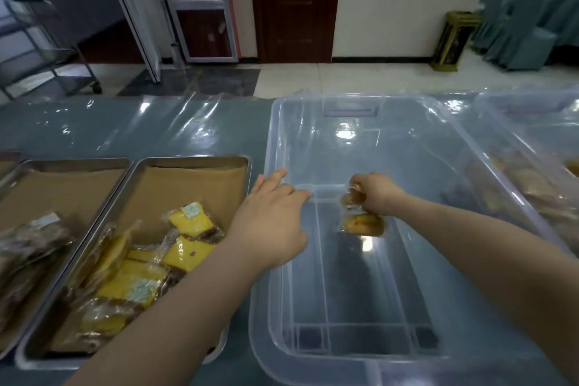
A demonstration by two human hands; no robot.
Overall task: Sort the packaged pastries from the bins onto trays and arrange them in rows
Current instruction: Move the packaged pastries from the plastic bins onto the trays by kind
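Head view looks down on the clear bin (273, 135) in front of me on the table (125, 125). Inside it, above its bottom, my right hand (377, 194) grips packaged pastries (363, 224), golden-brown in clear wrap. The fingers (360, 180) are curled tight round the top of the wrap, and the packets hang below them. My left hand (272, 213) hovers at the bin's left rim, straight and spread, holding nothing; whether it touches the rim I cannot tell. Just left of the bin sits a metal tray (194, 161) lined with brown paper, with yellow packets (185, 252) heaped loosely at its near end, not in rows. Further left is a second tray (78, 163); right of the bin stands another bin (532, 110) holding more packets. I judge this the lift-out step. Next I must carry my catch over the left rim, lay it flat on a tray, then straighten that heap.
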